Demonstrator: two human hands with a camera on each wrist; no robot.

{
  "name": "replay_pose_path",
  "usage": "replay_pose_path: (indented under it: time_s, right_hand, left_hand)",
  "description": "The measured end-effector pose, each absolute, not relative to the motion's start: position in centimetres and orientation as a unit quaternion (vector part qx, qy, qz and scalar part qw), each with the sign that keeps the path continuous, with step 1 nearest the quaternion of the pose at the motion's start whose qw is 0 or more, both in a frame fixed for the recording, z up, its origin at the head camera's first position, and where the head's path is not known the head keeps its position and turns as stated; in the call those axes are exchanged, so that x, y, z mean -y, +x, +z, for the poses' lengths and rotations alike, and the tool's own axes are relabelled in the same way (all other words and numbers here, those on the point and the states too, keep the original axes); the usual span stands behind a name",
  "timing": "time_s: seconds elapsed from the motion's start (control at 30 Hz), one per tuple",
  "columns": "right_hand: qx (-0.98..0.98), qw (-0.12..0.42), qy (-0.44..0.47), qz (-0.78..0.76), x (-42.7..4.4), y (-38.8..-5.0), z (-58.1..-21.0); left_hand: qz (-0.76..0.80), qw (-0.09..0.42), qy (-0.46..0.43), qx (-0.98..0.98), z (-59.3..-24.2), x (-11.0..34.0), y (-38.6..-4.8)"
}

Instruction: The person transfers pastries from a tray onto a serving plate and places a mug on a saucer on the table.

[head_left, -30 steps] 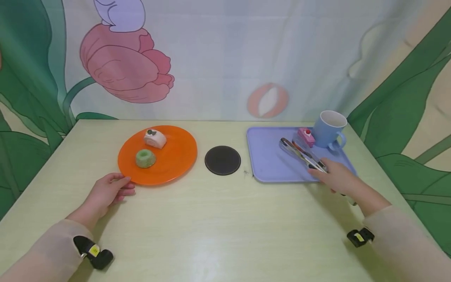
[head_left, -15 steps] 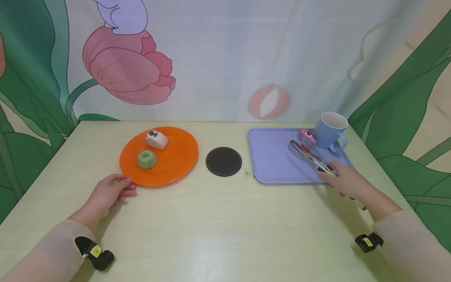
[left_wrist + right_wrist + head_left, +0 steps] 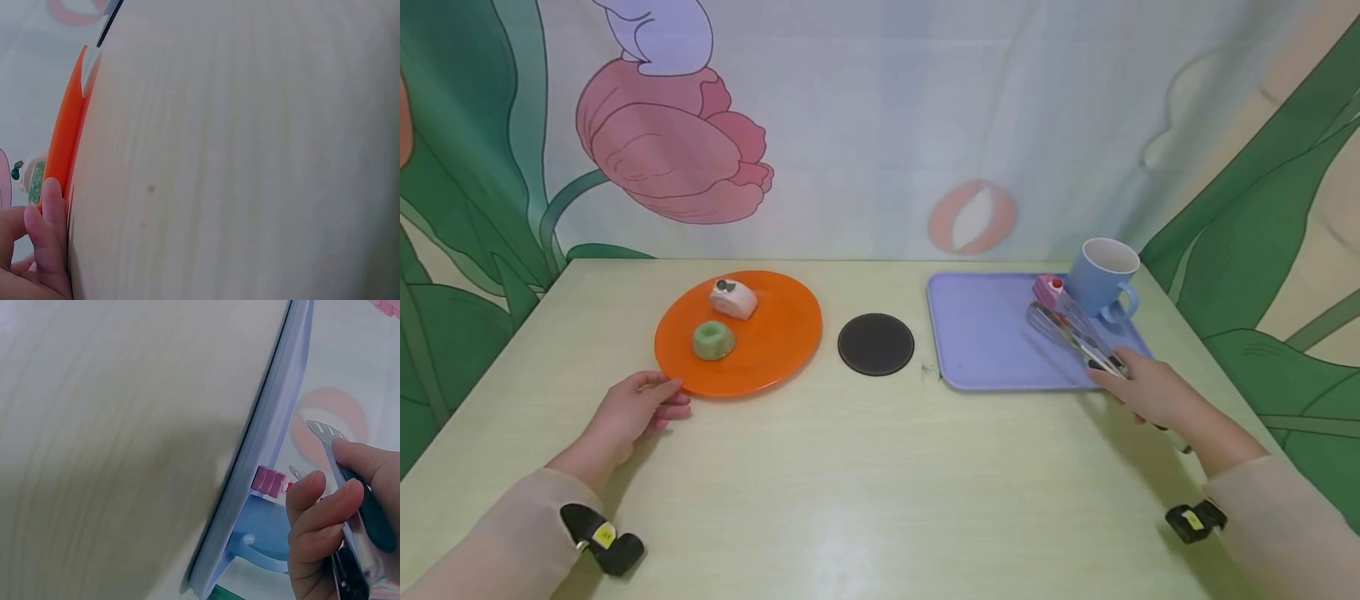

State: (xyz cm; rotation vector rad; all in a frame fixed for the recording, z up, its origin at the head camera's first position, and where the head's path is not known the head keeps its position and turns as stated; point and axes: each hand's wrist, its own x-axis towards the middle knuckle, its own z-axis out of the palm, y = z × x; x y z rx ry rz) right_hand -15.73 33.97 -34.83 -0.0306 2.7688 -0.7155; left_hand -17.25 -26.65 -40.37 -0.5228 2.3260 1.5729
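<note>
At the orange plate's point(image 3: 782, 350) near-left rim, my left hand point(image 3: 636, 408) holds the edge between thumb and fingers; in the left wrist view its fingertips touch that rim. The plate bears a white cake roll point(image 3: 733, 298) and a green ring-shaped cake point(image 3: 712, 340). My right hand point(image 3: 1150, 387) grips metal tongs point(image 3: 1078, 340) over the purple tray's point(image 3: 977, 333) near-right part. Their tips lie just short of a pink cake point(image 3: 1047, 291), apparently not gripping it. A dark green handle point(image 3: 375, 515) shows along the tongs in the right wrist view.
A blue mug point(image 3: 1100, 275) stands at the tray's back right, beside the pink cake, handle to the right. Between plate and tray lies a round black coaster point(image 3: 876, 344). A printed curtain point(image 3: 850, 125) hangs behind the table's back edge.
My right hand has moved right and slightly nearer with the tongs, whose tips slid rightward over the tray. My left hand stays at the plate. The head view shifted slightly.
</note>
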Motion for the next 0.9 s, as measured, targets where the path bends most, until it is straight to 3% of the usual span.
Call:
replay_pose_path:
  time_s: [0.9]
  right_hand:
    - [-0.959, 0.167, 0.020, -0.228, -35.6, -15.9, -36.1]
  left_hand:
    - [0.548, 0.150, -0.175, -0.804, -40.2, 26.8, -17.0]
